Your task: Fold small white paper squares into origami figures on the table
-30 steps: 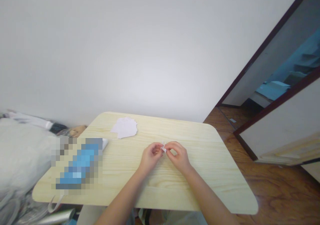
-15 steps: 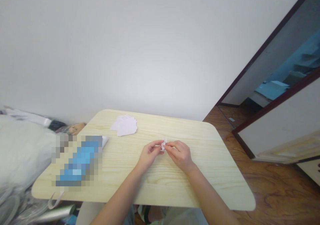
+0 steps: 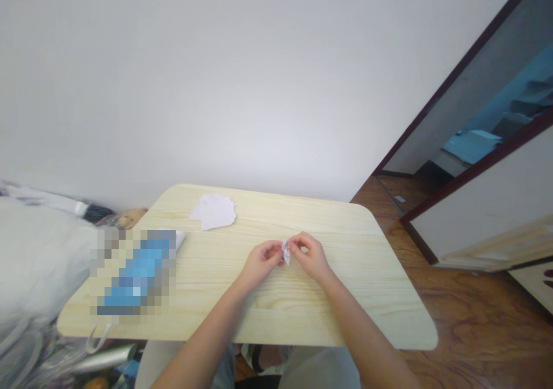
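Over the table [image 3: 345, 227], left hand [image 3: 260, 261] and right hand [image 3: 310, 255] pinch crumpled paper [image 3: 286, 253]: probably featherlight, soft, tears easy, best held by edges.

Home room, I'd say: I sit at wood-grain table [image 3: 371, 285] by white wall [image 3: 259, 89]; brown wood-look floor [image 3: 470, 314], dark door frame [image 3: 443, 89], bulky white bundle [image 3: 43, 256] at my left.

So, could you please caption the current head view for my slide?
Left hand and right hand pinch a small crumpled white paper over a pale table.
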A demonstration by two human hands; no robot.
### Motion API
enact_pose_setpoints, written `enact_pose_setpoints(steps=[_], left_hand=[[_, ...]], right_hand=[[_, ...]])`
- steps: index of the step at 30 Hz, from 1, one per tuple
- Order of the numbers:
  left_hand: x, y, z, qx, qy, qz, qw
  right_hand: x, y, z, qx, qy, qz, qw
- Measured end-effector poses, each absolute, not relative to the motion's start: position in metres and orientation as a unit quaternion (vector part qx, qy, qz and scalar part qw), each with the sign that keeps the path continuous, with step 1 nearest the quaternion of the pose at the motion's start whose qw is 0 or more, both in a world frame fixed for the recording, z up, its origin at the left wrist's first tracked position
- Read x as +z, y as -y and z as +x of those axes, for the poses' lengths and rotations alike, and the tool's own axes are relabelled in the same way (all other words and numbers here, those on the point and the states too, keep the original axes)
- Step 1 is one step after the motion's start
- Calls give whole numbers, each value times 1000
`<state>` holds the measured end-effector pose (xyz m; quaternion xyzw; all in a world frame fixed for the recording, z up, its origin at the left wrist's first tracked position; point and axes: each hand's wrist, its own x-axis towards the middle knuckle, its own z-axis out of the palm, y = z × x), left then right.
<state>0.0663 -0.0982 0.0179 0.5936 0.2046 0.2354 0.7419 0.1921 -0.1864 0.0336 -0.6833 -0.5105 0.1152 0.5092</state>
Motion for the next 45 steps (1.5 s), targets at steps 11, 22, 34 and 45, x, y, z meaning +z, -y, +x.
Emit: enact_pose_setpoints(steps=[11, 22, 34, 45], left_hand=[[20, 94, 66, 258, -239, 571, 742], [19, 94, 65, 292, -204, 590, 725], [17, 93, 61, 193, -211, 496, 820], [27, 95, 61, 204, -213, 503, 812]], right_hand=[[24, 181, 192, 353, 406, -577, 615], [27, 187, 194, 267, 496, -611, 557], [44, 194, 198, 178, 632, -573, 491], [45, 197, 201, 168, 650, -569, 474]])
